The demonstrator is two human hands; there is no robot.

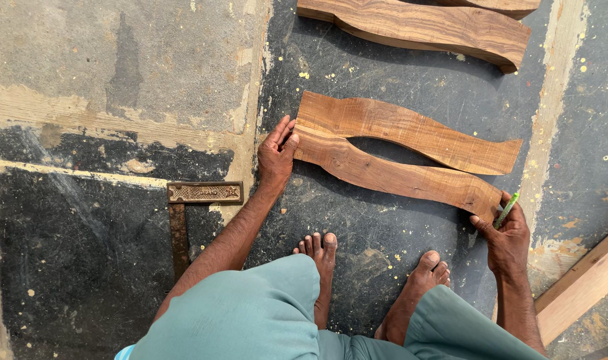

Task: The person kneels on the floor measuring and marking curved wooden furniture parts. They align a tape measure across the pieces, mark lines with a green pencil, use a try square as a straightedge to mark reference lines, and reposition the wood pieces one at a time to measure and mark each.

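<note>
Head view: two curved wooden pieces (397, 157) lie paired on the floor (117, 267); left hand (276, 155) presses flat, grip released, right hand (507, 237) clenches a green pencil (507, 209); no marking visible yet.

Two curved wooden boards (397, 157) are laid side by side on a dark floor (384, 253), their left ends touching. The left hand (276, 155) is pressed against that end; the right end is touched by the right hand (507, 237), in which what seems a green pencil (506, 209) is held. A metal square (187, 213) lies to the left.
</note>
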